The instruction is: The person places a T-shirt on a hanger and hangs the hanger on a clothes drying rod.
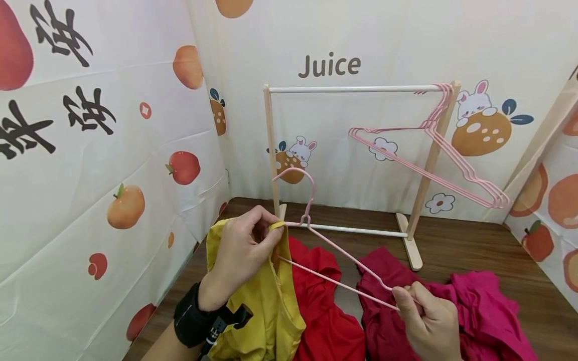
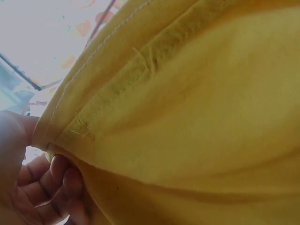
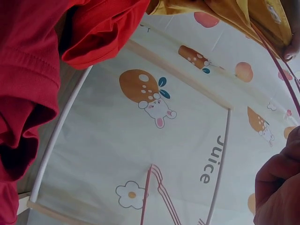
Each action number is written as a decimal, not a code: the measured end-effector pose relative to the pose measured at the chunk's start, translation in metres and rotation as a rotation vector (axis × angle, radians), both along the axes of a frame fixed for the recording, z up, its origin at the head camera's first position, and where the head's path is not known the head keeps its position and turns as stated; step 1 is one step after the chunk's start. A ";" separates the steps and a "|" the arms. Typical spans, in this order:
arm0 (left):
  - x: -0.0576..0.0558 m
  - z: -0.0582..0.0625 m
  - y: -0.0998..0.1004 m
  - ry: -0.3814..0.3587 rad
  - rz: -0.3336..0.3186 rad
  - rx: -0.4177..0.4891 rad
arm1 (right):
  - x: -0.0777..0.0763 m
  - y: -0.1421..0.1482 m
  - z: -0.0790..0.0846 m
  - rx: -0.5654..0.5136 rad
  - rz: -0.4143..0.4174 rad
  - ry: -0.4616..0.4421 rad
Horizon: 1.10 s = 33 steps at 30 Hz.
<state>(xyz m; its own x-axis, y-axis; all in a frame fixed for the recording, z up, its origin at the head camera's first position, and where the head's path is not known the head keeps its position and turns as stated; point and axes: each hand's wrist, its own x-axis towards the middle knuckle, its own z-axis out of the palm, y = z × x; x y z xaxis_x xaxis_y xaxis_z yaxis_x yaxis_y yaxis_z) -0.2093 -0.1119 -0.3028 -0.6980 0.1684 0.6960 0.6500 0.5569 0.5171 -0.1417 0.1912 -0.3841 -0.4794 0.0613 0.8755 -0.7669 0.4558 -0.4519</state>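
My left hand [image 1: 244, 250] pinches the hemmed edge of a yellow garment [image 1: 257, 311] between thumb and fingers. In the left wrist view the yellow cloth [image 2: 187, 117] fills most of the picture, its stitched edge in my grip. My right hand [image 1: 431, 318] grips one end of a pink hanger [image 1: 345, 253], whose hook points up. The hanger's other end runs into the opening of the yellow garment and is hidden inside the cloth. In the right wrist view my right hand [image 3: 281, 183] shows at the right edge, below the hanger's pink wire [image 3: 279, 68].
Behind stands a wood rack with a white top rail [image 1: 352, 89]; several pink hangers [image 1: 433, 125] hang at its right end. On the brown table [image 1: 456, 240] lie a red garment [image 1: 325, 301], a dark red one [image 1: 384, 281] and a magenta one [image 1: 492, 311]. Printed cloth walls surround the table.
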 end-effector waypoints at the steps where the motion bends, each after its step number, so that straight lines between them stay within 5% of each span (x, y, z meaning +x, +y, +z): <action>1: 0.000 0.000 0.001 0.012 0.005 -0.008 | 0.000 0.000 -0.001 0.003 -0.003 -0.001; 7: -0.003 -0.002 0.002 0.061 0.031 -0.039 | 0.001 -0.001 0.000 0.001 -0.028 0.004; 19: -0.006 -0.010 0.006 0.036 -0.167 -0.134 | 0.003 -0.005 0.007 -0.029 0.043 0.024; 28: -0.003 -0.007 0.010 0.086 -0.205 -0.125 | 0.000 -0.010 0.001 0.026 0.083 0.019; 29: -0.003 -0.007 0.010 0.091 -0.207 -0.125 | 0.000 -0.011 0.001 0.031 0.102 0.018; 33: -0.006 -0.003 0.005 0.123 -0.200 -0.089 | -0.007 -0.008 0.000 -0.048 0.433 0.035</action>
<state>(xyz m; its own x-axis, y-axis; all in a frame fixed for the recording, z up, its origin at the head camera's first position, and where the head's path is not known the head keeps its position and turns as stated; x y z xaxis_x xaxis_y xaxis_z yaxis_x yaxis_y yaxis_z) -0.2148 -0.1065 -0.3062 -0.5554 0.3594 0.7499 0.8070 0.4506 0.3817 -0.1483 0.1836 -0.3842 -0.4399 -0.0974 0.8927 -0.8979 0.0678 -0.4350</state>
